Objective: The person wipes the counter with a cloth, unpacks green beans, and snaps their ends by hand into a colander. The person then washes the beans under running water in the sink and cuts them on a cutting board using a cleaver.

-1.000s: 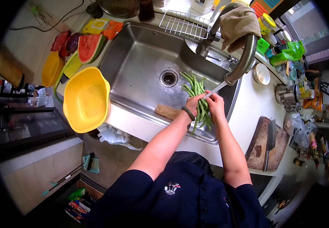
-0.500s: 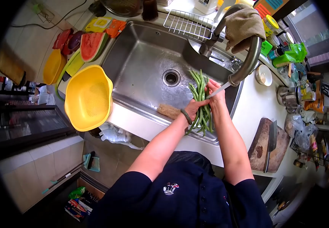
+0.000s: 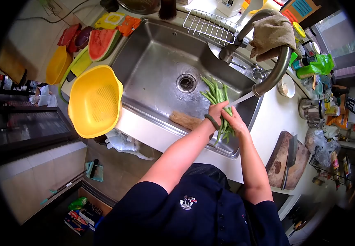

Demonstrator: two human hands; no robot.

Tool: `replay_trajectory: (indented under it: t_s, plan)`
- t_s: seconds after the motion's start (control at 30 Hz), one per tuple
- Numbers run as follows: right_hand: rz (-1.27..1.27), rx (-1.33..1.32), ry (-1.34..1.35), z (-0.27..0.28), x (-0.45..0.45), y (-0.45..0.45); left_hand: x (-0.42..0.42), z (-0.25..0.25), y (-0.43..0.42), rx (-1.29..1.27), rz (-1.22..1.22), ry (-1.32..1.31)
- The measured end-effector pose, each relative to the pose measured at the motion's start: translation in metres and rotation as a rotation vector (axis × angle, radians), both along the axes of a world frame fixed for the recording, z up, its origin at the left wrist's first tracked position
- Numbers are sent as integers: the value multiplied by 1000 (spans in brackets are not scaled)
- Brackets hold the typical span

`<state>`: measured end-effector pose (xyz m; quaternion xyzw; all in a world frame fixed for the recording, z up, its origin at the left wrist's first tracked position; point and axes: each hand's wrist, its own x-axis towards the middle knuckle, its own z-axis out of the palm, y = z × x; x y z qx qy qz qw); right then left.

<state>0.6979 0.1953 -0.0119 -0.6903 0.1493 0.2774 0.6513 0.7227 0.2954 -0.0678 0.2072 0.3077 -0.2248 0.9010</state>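
Observation:
A bunch of long green beans (image 3: pixel 215 92) is held over the right side of the steel sink (image 3: pixel 152 67). My left hand (image 3: pixel 217 110), with a dark bangle at the wrist, is closed around the middle of the bunch. From the other side my right hand (image 3: pixel 235 120) wraps the lower part of the beans, its fingers partly hidden. Water runs from the curved faucet (image 3: pixel 273 78) onto the hands and beans. A brown loofah-like scrubber (image 3: pixel 184 120) lies in the sink near its front edge, left of my hands.
A yellow colander (image 3: pixel 95 101) stands left of the sink, near a cut watermelon piece (image 3: pixel 102 44). A wire rack (image 3: pixel 210 26) sits behind the sink. On the right counter, a cleaver (image 3: pixel 291 158) rests on a wooden cutting board (image 3: pixel 276 167); a white bowl (image 3: pixel 285 86) stands behind.
My left hand has shifted right and up along the bunch, closer to my right hand. My right hand has moved lower on the beans. The view has shifted slightly.

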Motion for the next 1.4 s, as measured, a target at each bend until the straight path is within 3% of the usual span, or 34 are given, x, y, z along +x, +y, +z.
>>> replay_trajectory:
  t_s: [0.1,0.17,0.37,0.43,0.5,0.57,0.63,0.73,0.77,0.83,0.87,0.97,1.1,1.13,1.4]
  plan:
    - [-42,74,23,14,-4,-14,-1,9,-9,-24,-42,52]
    - [60,-85,25,17,-6,-22,-3,27,0,-268,-99,-14]
    - [107,-132,-13,33,16,4,22,10,18,-190,-173,-109]
    - [257,-327,-206,34,27,13,33,6,25,-29,-138,-68]
    - [300,-426,-202,12,35,13,40,3,34,-8,-155,-90]
    - [393,-649,-462,12,39,19,42,3,38,-28,-128,-141]
    - [439,-657,-396,31,40,24,41,2,36,-25,-120,-137]
    - [433,-464,-135,37,29,18,31,19,30,67,-98,-25]
    - [436,-470,-132,30,22,14,28,17,25,61,-95,-23]
    - [163,-447,-221,14,4,5,24,14,13,110,-13,-15]
    - [119,-352,-205,2,-1,-3,23,12,10,70,-35,7]
    - [93,-397,-231,8,-13,-10,15,13,-3,53,-47,60]
    - [126,-516,-214,8,-30,-20,-1,-24,-18,-104,-127,73]
    - [151,-516,-222,5,-34,-22,-4,-17,-16,-104,-164,194]
    - [320,-466,-216,-1,-40,-18,-14,-55,7,-56,-163,140]
